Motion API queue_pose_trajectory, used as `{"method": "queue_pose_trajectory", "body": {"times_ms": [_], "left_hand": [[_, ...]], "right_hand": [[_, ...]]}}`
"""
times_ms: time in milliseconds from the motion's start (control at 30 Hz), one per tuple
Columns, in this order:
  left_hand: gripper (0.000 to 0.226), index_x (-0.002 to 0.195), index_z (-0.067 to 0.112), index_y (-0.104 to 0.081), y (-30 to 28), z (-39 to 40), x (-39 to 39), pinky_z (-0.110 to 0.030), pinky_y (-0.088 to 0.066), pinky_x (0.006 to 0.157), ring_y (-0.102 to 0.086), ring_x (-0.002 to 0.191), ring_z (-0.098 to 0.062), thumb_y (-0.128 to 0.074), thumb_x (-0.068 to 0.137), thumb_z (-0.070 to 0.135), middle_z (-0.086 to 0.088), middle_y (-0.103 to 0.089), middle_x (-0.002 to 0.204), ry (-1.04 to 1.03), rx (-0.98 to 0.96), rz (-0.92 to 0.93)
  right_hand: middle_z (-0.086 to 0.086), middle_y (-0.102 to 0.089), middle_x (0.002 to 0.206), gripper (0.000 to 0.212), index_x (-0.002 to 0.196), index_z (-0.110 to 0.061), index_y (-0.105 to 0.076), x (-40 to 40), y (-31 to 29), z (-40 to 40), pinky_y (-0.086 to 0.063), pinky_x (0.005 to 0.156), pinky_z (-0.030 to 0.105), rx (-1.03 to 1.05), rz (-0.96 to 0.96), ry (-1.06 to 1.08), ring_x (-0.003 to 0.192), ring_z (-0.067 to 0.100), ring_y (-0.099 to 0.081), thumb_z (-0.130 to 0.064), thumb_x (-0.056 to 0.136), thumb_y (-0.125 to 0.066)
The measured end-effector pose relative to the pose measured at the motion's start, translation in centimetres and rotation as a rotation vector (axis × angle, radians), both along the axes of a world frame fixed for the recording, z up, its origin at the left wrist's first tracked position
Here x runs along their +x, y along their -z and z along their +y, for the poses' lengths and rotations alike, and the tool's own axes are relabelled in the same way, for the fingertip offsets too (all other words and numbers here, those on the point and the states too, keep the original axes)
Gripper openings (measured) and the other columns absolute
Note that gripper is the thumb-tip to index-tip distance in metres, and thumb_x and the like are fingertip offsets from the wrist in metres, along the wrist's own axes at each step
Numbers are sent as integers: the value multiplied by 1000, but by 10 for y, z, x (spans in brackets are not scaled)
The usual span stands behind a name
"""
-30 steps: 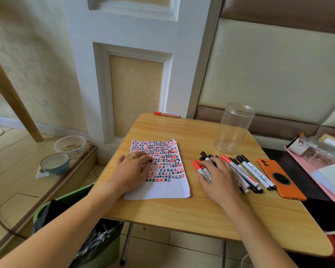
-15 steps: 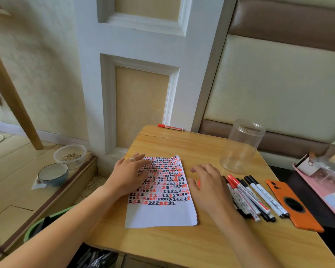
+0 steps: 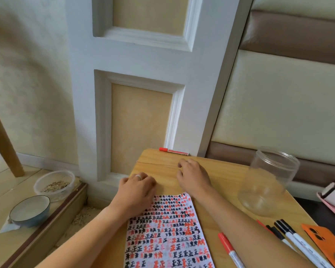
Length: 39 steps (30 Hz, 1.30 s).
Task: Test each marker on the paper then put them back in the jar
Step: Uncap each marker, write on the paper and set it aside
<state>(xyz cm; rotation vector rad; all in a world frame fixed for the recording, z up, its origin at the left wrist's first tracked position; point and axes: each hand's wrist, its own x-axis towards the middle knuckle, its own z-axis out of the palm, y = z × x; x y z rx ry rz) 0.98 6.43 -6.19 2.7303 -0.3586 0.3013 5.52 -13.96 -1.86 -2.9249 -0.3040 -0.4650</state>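
A lived-in home room. A small wooden folding table (image 3: 217, 171) stands against a white panelled wall (image 3: 143, 55) at centre and a padded headboard-like wall (image 3: 288, 93) at right. At lower left, a food tub (image 3: 54, 185) and a bowl (image 3: 29, 210) sit on the floor.

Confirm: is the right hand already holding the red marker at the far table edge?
No. The right hand reaches toward the red marker with curled fingers, but bare table shows between them.

Soft, even daylight; faint shadows; wide-angle bending at edges; slight motion blur throughout.
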Motion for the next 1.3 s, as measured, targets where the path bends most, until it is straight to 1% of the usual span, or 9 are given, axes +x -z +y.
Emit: {"method": "queue_pose_trajectory", "body": {"times_ms": [67, 200, 433, 600, 767, 1000, 1167, 1233, 1300], "left_hand": [[29, 124, 36, -57, -5, 0, 12, -41, -32, 102, -47, 121, -14, -38, 104, 44, 9, -52, 128, 0, 34, -15], [24, 118, 32, -57, -6, -1, 32, -38, -40, 96, -45, 114, -17, -41, 103, 43, 4, -53, 121, 14, 55, -49], [18, 116, 35, -43, 15, 4, 41, -39, -29, 101, -39, 115, -16, -32, 106, 45, 8, -40, 122, 60, 25, -97], [17, 116, 34, -44, 18, 4, 42, -38, -25, 106, -41, 116, -14, -32, 106, 43, 8, -41, 122, 73, -13, -110], [17, 116, 35, -44, 19, 4, 44, -38, -25, 106, -40, 116, -13, -33, 105, 43, 9, -42, 123, 66, -10, -108], [21, 119, 32, -46, 18, 2, 44, -38, -27, 101, -43, 117, -16, -33, 106, 42, 7, -44, 123, 46, 13, -92], [70, 144, 26, -35, 5, 3, 37, -41, -27, 106, -36, 133, -18, -9, 91, 62, 2, -37, 146, -8, 5, -108], [78, 148, 25, -34, -9, 0, 29, -43, -27, 108, -34, 135, -19, -4, 89, 66, 1, -36, 149, -17, 33, -124], [78, 144, 26, -42, -21, -3, 14, -44, -27, 107, -37, 133, -19, -4, 90, 67, 3, -45, 143, 19, 93, -120]], "right_hand": [[2, -60, 132, 36, 135, -17, -58, 29, 4, -1, -51, 96, 37, 17, 13, 9, 117, 21, -57, -22, 101, -50], [5, -47, 151, 49, 150, -16, -44, 78, 14, -3, -41, 112, 40, 24, 91, 3, 137, 24, -43, -22, 101, -47], [7, -30, 165, 57, 160, -16, -28, 124, 30, -2, -28, 123, 43, 83, 166, 17, 151, 26, -28, -25, 106, -43], [9, -42, 151, 49, 153, -11, -39, 135, 33, 1, -37, 114, 42, 48, 125, 80, 139, 28, -38, -28, 107, -43], [6, -47, 126, 27, 124, -15, -63, 140, 26, 6, -42, 104, 41, -25, 50, 134, 120, 26, -42, -24, 103, -49], [2, -54, 114, 13, 109, -17, -63, 112, 18, 3, -47, 97, 40, -20, 62, 35, 112, 22, -50, -27, 102, -59], [-5, -51, 106, 11, 100, -21, -59, 46, -1, -1, -48, 86, 33, 60, 46, -95, 101, 16, -51, -31, 99, -64], [-7, -49, 103, 12, 97, -22, -58, 12, -11, -3, -45, 82, 32, 96, 47, -166, 97, 14, -50, -31, 98, -66], [-9, -49, 102, 12, 97, -23, -57, -24, -18, -6, -43, 80, 32, 122, 63, -228, 95, 12, -49, -30, 98, -66]]}}
